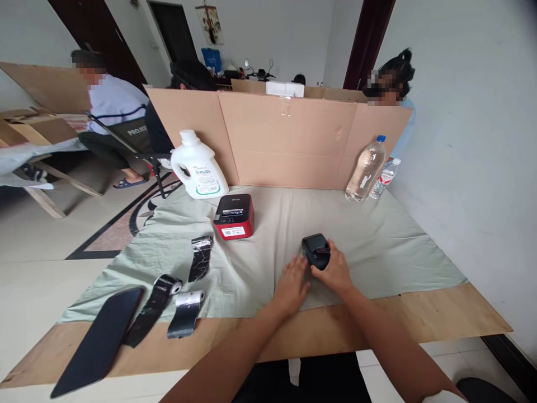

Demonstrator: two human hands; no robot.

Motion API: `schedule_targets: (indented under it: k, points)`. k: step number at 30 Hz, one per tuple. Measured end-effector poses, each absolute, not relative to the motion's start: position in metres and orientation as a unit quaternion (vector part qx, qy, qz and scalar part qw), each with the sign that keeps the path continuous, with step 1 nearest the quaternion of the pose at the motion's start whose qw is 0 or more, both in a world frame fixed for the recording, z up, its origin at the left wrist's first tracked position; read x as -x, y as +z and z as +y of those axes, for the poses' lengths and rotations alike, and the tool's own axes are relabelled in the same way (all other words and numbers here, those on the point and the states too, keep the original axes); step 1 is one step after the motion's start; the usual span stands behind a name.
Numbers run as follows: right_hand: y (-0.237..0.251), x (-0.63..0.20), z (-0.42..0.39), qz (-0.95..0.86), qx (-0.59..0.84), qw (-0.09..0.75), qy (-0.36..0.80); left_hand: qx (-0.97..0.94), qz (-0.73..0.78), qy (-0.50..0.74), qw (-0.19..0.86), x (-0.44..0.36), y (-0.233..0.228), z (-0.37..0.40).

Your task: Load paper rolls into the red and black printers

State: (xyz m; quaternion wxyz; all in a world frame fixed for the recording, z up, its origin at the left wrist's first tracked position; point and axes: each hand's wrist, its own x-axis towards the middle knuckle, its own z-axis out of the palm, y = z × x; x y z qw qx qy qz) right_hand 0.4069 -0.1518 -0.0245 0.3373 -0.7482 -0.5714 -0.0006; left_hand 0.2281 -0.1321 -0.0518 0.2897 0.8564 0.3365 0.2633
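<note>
Printers: two (234, 216) (316, 251). Bottles: two (366, 169) (384, 178). Ribbon rolls: three (200, 257). Jug: one (198, 166).

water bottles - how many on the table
2, both at the far right edge of the cloth by the cardboard wall: a large bottle and a smaller bottle right beside it. None looks hidden.

Wooden counter (440, 316) under a pale green cloth (390, 252); on the cloth a red-black printer (234, 217), small black printer (315, 250), detergent jug (198, 166), two water bottles (366, 169), black ribbon rolls (184, 310).
</note>
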Motion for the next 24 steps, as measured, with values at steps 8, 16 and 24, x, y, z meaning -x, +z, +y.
schedule_targets:
  k: [8, 16, 24]
  points:
    - [-0.006, -0.53, -0.08, -0.385, 0.865, 0.322, -0.029, -0.954, 0.191, 0.037, 0.23, -0.22, -0.025, -0.154]
    - [-0.02, -0.553, -0.081, -0.33, 0.873, 0.354, -0.06, -0.931, 0.195, 0.049, 0.303, -0.216, -0.014, -0.157]
    - [0.014, -0.433, -0.037, -0.577, 0.663, 0.477, -0.02, -0.681, 0.388, 0.387, 0.486, -0.149, 0.017, -0.07]
